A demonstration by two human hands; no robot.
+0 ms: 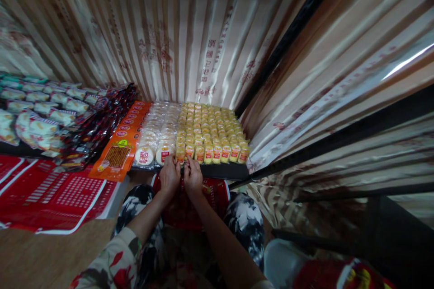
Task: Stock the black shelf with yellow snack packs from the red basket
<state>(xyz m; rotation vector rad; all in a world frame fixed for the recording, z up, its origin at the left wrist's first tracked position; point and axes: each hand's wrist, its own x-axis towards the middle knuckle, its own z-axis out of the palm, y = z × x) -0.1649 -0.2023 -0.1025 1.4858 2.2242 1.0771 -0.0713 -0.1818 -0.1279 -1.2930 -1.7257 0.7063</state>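
Observation:
My left hand point(170, 175) and my right hand point(193, 177) are side by side at the front edge of the shelf. Their curled fingers close on small yellow snack packets point(181, 151) in the front row, and the fingertips partly cover them. More yellow packets point(217, 153) with orange-and-white labels stand in tight rows to the right. Just left of my hands lie round white packaged snacks point(165, 153) in clear wrap with red labels. Beyond these is a flat orange snack bag point(118, 144).
Dark red shiny packets point(95, 126) and white-and-blue snack packs point(40, 104) fill the shelf's left side. A red printed sheet point(68, 194) hangs below it. Pleated curtains point(190, 31) close off the back, and black poles point(291, 31) slant along the right. A red bag point(210, 194) sits between my knees.

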